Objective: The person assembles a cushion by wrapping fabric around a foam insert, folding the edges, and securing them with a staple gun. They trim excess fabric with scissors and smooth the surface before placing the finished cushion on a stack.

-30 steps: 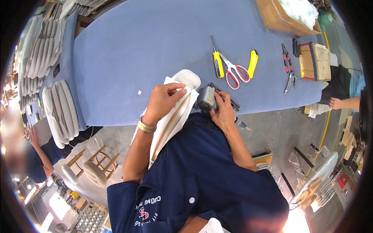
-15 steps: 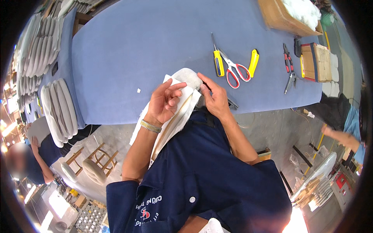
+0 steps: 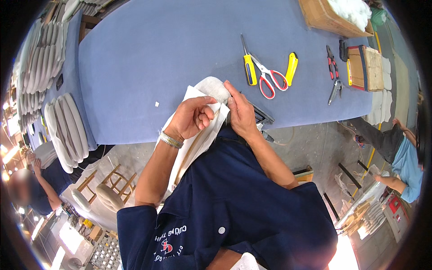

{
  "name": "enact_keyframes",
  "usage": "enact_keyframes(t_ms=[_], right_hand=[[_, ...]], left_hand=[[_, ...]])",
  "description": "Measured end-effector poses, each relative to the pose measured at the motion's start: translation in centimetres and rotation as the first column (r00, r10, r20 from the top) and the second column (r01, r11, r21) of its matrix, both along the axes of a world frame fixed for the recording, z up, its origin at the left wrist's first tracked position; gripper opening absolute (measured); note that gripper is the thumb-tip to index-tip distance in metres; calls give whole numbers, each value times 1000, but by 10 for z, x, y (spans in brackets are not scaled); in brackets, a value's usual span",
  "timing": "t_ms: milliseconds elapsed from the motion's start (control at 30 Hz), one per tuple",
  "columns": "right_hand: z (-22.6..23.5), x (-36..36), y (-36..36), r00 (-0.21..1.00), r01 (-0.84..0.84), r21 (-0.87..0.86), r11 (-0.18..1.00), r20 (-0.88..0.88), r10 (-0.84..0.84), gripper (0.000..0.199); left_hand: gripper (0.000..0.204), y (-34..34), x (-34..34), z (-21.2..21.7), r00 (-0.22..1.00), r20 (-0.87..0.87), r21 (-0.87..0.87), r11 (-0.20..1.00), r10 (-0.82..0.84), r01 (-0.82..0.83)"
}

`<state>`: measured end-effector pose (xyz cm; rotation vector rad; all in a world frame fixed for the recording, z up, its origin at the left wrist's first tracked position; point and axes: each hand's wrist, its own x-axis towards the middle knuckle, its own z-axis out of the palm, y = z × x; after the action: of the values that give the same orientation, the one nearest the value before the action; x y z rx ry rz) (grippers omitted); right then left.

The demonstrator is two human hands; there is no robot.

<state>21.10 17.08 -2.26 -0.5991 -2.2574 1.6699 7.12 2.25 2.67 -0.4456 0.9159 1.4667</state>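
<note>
No longer resting the right hand (image 3: 240, 111) on the black tool (image 3: 262, 114), as a second ago; now holding the grey pad (image 3: 211, 87) by its end at the counter's (image 3: 157, 67) near edge. Curling the left hand (image 3: 194, 118) over the white cloth (image 3: 218, 119), pinching or not, cannot tell. Working two-handed at pad and cloth, tool set aside.

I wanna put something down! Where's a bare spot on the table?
The widest free patch on the blue table lies left of the left hand and screwdriver, bar a white scrap. A smaller one lies between the utility knife and red-handled pliers. Crowded: the near edge, with the right hand, white fabric, grey cushion and black tool.
</note>
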Motion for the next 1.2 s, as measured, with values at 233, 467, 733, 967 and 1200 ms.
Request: enact_keyframes(t_ms=[233, 467, 733, 967, 1200], right_hand=[[1, 3, -5, 1000, 12, -44, 999, 14, -12, 43], [0, -4, 3, 1000, -22, -183, 983, 10, 24, 42], [18, -7, 0, 1000, -18, -327, 945, 17, 25, 61], [14, -4, -4, 997, -67, -428, 901, -53, 49, 66], [13, -6, -8, 998, -49, -455, 889, -68, 20, 64]], left_hand=[[28, 4, 4, 15, 939, -173, -110, 953, -298, 282], [23, 27, 58, 63, 593, -661, -348, 888, -460, 301], [79, 6, 21, 22, -376, -883, -373, 906, -280, 201], [64, -5, 47, 6, -338, -842, -468, 881, -421, 66], [34, -10, 62, 12, -408, -790, -461, 882, -458, -97]])
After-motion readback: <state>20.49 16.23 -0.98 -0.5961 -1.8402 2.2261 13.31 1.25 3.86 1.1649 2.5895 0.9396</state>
